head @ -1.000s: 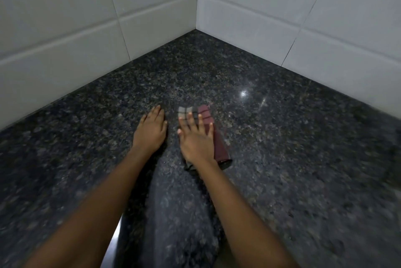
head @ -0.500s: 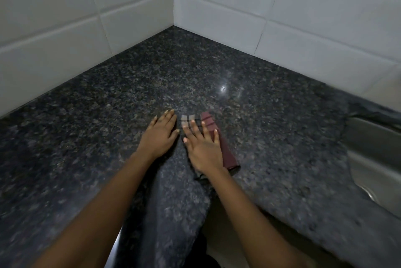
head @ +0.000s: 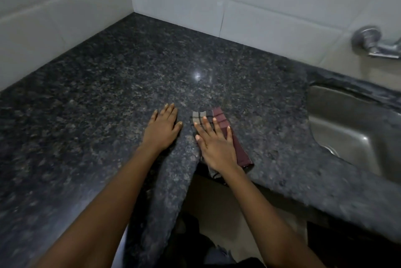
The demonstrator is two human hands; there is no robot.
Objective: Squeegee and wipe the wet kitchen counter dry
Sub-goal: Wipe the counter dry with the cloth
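Head view: presses folded cloth (head: 219,116) onto granite counter (head: 108,83) with right hand (head: 217,148), fingers straight, spread. Cloth under palm, long axis along fingers, poking past fingertips and little-finger side. Left hand (head: 162,131) flat beside thumb, fingers together, holding nothing. Sink (head: 347,128) beyond little finger, probably next wipe direction.

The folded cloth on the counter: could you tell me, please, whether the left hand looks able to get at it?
Probably yes. The left hand lies flat on the counter beside the cloth, with only bare granite between them. The right hand covers most of it, leaving its far end free.
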